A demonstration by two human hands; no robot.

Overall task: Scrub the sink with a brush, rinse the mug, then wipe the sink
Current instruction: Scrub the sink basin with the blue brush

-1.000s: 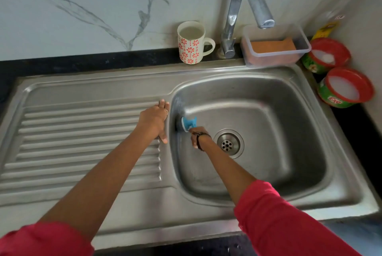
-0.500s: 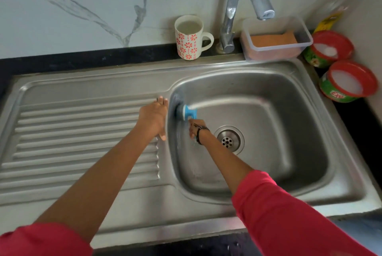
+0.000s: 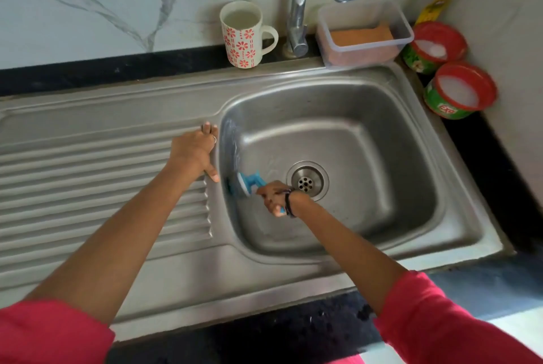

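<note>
Inside the basin of the steel sink [image 3: 338,134], low on its left wall: blue brush [image 3: 245,183], head against the metal, handle running back into the right hand [image 3: 274,194], whose fingers are curled tight round it; handle tip shows below the palm. Left hand [image 3: 195,152]: flat on the drainboard edge just beside the basin, fingers extended, holding nothing. Behind the sink, on the dark ledge: floral mug [image 3: 244,34], upright, left of the tap [image 3: 299,11]. Right of the tap: clear tub [image 3: 364,34] with an orange sponge.
</note>
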